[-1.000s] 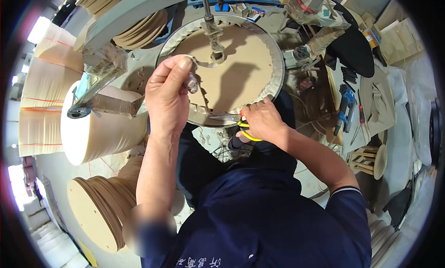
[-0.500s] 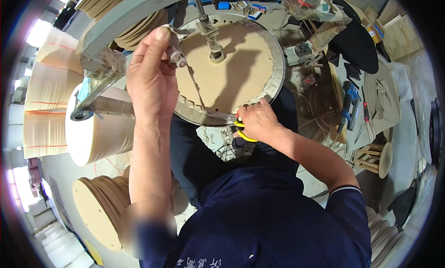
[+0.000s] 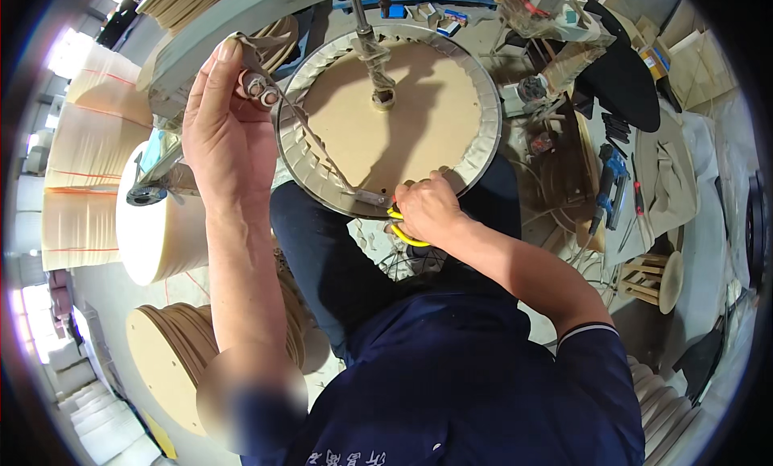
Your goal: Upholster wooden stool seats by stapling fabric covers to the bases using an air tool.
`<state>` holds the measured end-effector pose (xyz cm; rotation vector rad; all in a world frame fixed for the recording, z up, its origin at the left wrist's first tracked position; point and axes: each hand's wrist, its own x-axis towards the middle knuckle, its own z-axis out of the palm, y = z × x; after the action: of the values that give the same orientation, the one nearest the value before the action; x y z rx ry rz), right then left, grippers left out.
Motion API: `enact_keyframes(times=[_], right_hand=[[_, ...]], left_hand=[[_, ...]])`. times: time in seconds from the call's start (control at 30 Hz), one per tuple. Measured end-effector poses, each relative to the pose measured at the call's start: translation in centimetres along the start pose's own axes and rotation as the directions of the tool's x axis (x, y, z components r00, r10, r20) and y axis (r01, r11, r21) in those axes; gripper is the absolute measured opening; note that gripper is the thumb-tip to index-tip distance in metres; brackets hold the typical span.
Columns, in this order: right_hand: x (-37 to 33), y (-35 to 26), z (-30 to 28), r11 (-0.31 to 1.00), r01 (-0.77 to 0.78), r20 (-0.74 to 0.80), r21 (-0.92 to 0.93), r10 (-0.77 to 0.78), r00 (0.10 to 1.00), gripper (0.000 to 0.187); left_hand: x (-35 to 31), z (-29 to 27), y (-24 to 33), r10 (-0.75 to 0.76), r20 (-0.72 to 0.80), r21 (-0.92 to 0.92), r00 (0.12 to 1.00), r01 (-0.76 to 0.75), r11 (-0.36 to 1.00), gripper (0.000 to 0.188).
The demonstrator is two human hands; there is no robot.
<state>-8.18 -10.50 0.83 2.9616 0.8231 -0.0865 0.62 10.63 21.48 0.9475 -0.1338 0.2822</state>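
Note:
My left hand (image 3: 229, 128) is raised at the left, its fingers pinched on a thin beige fabric strip (image 3: 310, 136). Pale rolled bits (image 3: 258, 87) show by its curled fingers. The strip stretches taut down to the near rim of a round brown board (image 3: 346, 115). Pleated beige fabric (image 3: 294, 164) is folded over the board's edge, inside a metal ring (image 3: 498, 136). At the near rim, my right hand (image 3: 431, 210) grips scissors (image 3: 409, 238) with yellow-and-red handles. Their blades lie along the fabric where the strip meets it; how far apart the blades are cannot be made out.
A vertical rod (image 3: 374, 63) comes down onto the board's middle. A grey machine arm (image 3: 233, 19) crosses the upper left. Round boards (image 3: 165, 369) are stacked at lower left, near a large white roll (image 3: 157, 232). A blue power tool (image 3: 609, 176) lies on the right-hand bench.
My left hand has moved left, drawing the strip with it. My right hand and the scissors have shifted left along the near rim.

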Motion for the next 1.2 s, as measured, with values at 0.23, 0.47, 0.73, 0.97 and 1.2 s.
enact_keyframes(times=[0.23, 0.47, 0.73, 0.97, 1.2], right_hand=[[0.1, -0.5, -1.9, 0.997, -0.080, 0.146, -0.011, 0.081, 0.986, 0.066], [0.1, -0.9, -1.9, 0.990, -0.111, 0.192, 0.084, 0.094, 0.977, 0.080], [1.2, -2.5, -1.5, 0.992, -0.121, 0.137, -0.019, 0.122, 0.983, 0.047], [1.7, -2.4, 0.9, 0.991, -0.079, -0.003, 0.105, 0.080, 0.997, 0.011], [0.3, -0.5, -0.5, 0.989, -0.092, 0.099, 0.112, 0.081, 0.992, 0.044]], left_hand=[[1.9, -1.4, 2.6, 0.074, 0.225, -0.077, 0.971, -0.058, 0.995, 0.017], [2.6, -1.9, 3.6, 0.089, 0.182, -0.073, 0.979, -0.077, 0.994, 0.017], [2.0, -1.2, 3.7, 0.106, 0.142, -0.073, 0.984, -0.097, 0.993, 0.016], [3.6, -2.6, 6.1, 0.083, 0.193, -0.132, 0.978, -0.057, 0.990, 0.015], [3.3, -5.0, 9.7, 0.256, 0.222, -0.157, 0.941, -0.225, 0.962, 0.016]])
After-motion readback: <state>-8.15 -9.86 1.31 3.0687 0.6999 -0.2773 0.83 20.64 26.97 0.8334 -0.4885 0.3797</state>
